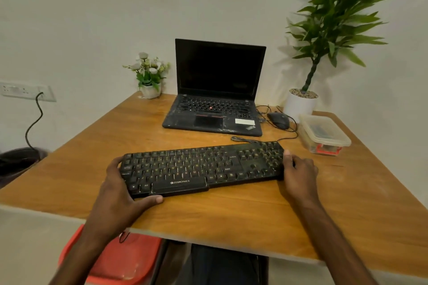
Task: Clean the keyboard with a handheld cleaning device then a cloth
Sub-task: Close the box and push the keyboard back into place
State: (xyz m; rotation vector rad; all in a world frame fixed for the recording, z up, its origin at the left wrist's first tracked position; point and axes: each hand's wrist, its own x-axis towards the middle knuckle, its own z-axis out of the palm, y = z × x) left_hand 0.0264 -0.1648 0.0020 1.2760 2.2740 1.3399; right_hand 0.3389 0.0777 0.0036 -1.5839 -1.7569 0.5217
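Note:
A black Zebronics keyboard [201,165] lies on the wooden table [231,213], slightly angled with its right end farther away. My left hand [120,194] grips its left end, thumb along the front edge and fingers round the far left corner. My right hand [298,171] holds the right end, thumb on the top corner. No cleaning device or cloth is in view.
An open black laptop [215,90] stands behind the keyboard, a black mouse [278,120] and cables to its right. A lidded plastic box [324,134], a tall potted plant [301,102] and a small flower pot [150,78] line the back. A red stool [115,259] sits below the table.

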